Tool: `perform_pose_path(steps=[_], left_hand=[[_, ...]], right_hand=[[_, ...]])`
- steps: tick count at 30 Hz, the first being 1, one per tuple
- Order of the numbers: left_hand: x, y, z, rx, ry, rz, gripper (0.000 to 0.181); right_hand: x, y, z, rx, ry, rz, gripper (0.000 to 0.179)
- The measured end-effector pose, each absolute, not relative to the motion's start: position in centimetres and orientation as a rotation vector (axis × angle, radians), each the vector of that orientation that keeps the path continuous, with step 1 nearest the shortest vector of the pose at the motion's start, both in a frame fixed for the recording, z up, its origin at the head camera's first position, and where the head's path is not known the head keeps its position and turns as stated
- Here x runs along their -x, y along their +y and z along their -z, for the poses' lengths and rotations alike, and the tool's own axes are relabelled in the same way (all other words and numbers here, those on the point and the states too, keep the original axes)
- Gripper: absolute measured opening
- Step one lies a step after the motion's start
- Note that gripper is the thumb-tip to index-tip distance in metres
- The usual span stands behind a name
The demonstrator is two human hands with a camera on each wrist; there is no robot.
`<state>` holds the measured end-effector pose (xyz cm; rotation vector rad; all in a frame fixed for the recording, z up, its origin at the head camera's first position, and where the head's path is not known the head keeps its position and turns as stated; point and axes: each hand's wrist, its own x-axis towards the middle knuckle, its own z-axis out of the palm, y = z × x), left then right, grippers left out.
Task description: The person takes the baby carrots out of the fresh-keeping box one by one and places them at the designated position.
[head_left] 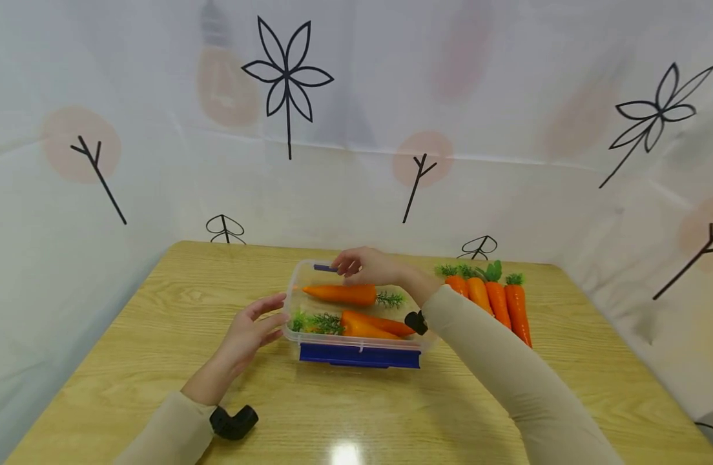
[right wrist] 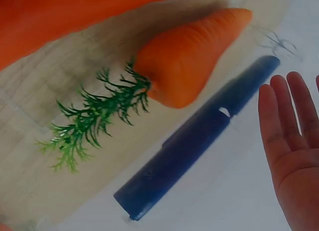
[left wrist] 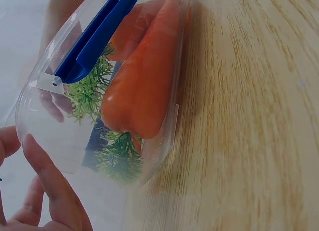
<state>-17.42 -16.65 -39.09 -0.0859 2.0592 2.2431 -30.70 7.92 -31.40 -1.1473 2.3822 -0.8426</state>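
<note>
Two bare hands flank a clear plastic box [head_left: 333, 338] set on a wood-grained worktop [head_left: 188, 310]. The left hand [head_left: 246, 332] is at the box's left end, its fingers [left wrist: 50, 176] parted and loosely extended; as the left wrist view shows, a fingertip meets the clear corner, and the hand grips nothing. The right hand [head_left: 371, 265] is over the far side, just beside the far blue latch [head_left: 325, 268]. In the right wrist view its fingers are straight, close to one another and free of any object; the head view shows them slightly bent.

Within the box, a far carrot [head_left: 339, 294] lies lengthwise, tip to the left and feathery green top to the right. Nearer the front, two near carrots [head_left: 368, 329] lie side by side the opposite way, tops to the left; the right forearm partly crosses this end of the box. A front blue latch [head_left: 359, 356] spans much of the near wall.

To the right, apart from the box, four loose carrots [head_left: 497, 300] form a row on the worktop, green tops at the far end, partly overlapped by the right sleeve [head_left: 484, 355]. Behind stands a pale backdrop [head_left: 356, 194] with line-drawn flowers.
</note>
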Motion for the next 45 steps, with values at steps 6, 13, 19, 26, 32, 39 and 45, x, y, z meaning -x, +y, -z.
perform_pose_path(steps=[6, 13, 19, 26, 32, 39, 45], left_hand=[[17.4, -16.7, 39.1, 0.077, 2.061, -2.241, 0.052], [17.3, -16.6, 39.1, 0.069, 2.06, -2.24, 0.051], [17.3, -16.5, 39.1, 0.077, 2.056, -2.246, 0.051], [17.6, -16.4, 38.9, 0.092, 2.063, -2.243, 0.05], [17.8, -16.3, 39.0, 0.085, 2.073, -2.238, 0.05], [17.9, -16.4, 38.9, 0.086, 2.071, -2.242, 0.05], [17.7, -16.6, 38.8, 0.098, 2.07, -2.243, 0.05]], right_hand=[[31.0, 7.1, 32.6, 1.22, 2.357, 0.646, 0.038], [30.9, 6.4, 33.8, 1.204, 2.384, 0.48, 0.042], [30.8, 5.9, 34.5, 1.248, 2.4, 0.378, 0.043], [30.6, 5.2, 35.0, 1.247, 2.349, 0.343, 0.045], [30.6, 5.1, 34.4, 1.234, 2.397, 0.358, 0.051], [30.6, 5.6, 31.6, 1.316, 2.399, 0.642, 0.064], [30.7, 6.2, 29.1, 1.354, 2.45, 0.986, 0.063]])
